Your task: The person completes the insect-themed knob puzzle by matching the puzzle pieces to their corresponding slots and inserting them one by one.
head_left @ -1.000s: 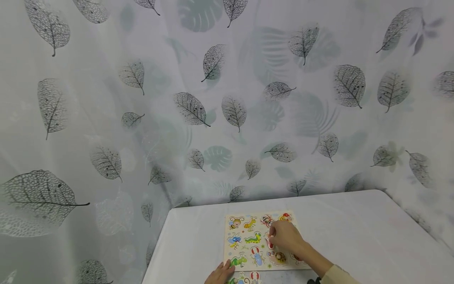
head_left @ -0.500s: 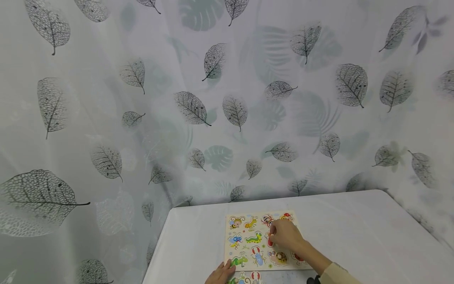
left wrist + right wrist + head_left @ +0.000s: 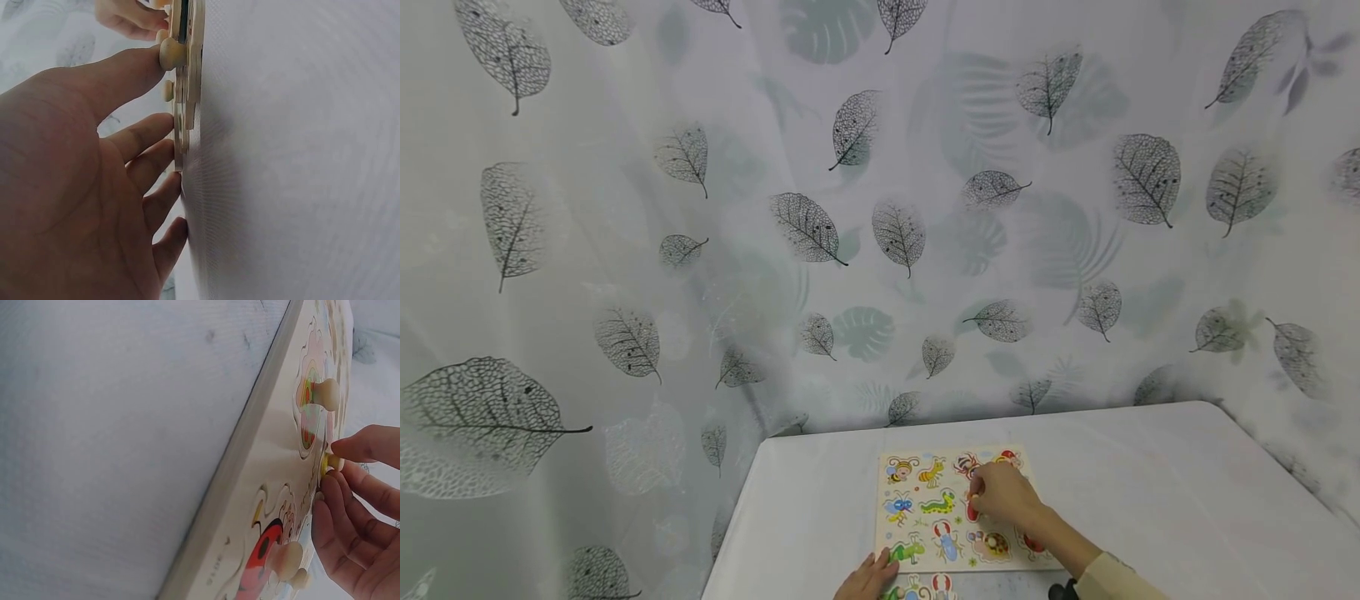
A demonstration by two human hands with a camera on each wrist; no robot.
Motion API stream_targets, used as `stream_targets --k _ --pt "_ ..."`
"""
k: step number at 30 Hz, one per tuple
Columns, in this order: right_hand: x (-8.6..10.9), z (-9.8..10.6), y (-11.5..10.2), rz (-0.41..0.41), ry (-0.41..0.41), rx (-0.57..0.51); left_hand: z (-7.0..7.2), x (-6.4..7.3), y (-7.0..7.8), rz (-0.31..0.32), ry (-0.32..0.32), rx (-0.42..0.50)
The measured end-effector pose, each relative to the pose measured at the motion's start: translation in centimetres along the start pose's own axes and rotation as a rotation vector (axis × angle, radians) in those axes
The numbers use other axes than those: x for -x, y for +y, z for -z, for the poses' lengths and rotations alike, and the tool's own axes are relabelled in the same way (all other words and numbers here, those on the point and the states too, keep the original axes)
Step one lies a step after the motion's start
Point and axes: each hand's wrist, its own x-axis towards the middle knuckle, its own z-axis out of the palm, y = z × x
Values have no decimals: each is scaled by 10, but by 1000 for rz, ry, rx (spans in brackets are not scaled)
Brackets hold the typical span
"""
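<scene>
A wooden peg puzzle board (image 3: 275,444) with colourful insect pieces lies on the table. Over its right half, my right hand (image 3: 1003,493) pinches a small wooden knob (image 3: 335,462) between thumb and fingers. The knob belongs to a red piece (image 3: 973,509), partly hidden by the fingers in the head view. My left hand (image 3: 867,575) rests at the board's near left corner, beside the green grasshopper piece (image 3: 907,550). The left wrist view shows its fingers spread, fingertips along the wooden edge and thumb against a round knob (image 3: 172,54).
Several pieces, including a red-and-blue beetle piece (image 3: 943,586), show along the board's near edge. A snail piece (image 3: 992,546) and a ladybird piece (image 3: 262,553) sit near my right hand. A black object (image 3: 1062,592) is by the right sleeve. A leaf-patterned curtain (image 3: 880,250) hangs behind the table.
Both hands keep nearly the same places, the right still at the red piece. The head view has drifted very slightly.
</scene>
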Motion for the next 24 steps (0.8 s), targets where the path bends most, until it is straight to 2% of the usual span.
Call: stream_targets --k 8,13,18,24 --pt "1 0 1 -12 -13 -8 -1 -1 2 12 21 8" --pt "2 1 0 -45 -30 12 0 -2 2 8 -5 24" --pt "4 5 -4 -54 -84 16 3 -5 -1 -13 -35 50" --pt "8 9 -4 -41 -119 3 3 -4 -1 18 -45 53"
